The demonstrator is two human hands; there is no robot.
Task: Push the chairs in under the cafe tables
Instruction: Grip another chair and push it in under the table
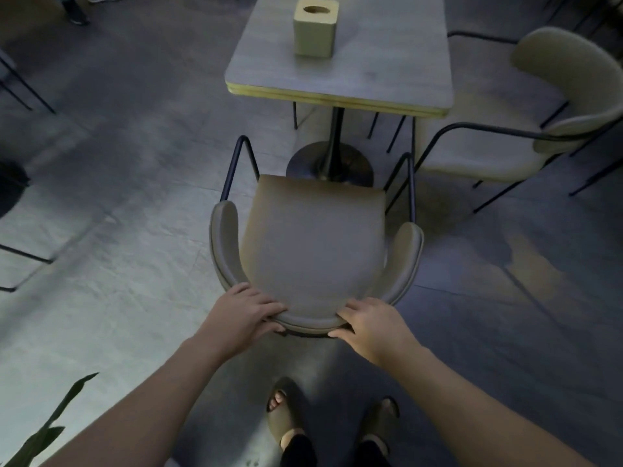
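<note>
A person is standing behind a padded armchair (313,244) and looking down over its curved backrest, with both bare forearms reaching forward. The left hand (244,310) is gripping the top edge of the backrest just left of its middle, fingers curling over the inner side and thumb pressing against the outer side. The right hand (369,323) is gripping the same edge just right of the middle, fingers lying over the top and thumb tucking under the outer face, so both hands are closing on the armchair. The armchair is sitting on the floor (111,230) facing the cafe counter (371,72), its seat front lying near the counter's round pedestal base (328,163) but the whole seat showing out in the open, none of it lying under the counter top. Its dark metal arm frames are rising at either side of the seat, toward the counter's near edge. A square tissue box (315,26) with an oval opening on top is standing upright on the counter, well back from the near edge. A second armchair (526,123) of the same kind is standing at the right side of the counter, turned toward it, with its seat also mostly clear of the top. The person's feet in open-toed sandals (286,416) are planted on the floor behind the armchair. A green plant leaf (50,429) is poking into the lower left corner, and thin dark legs of other furniture are showing along the left edge.
</note>
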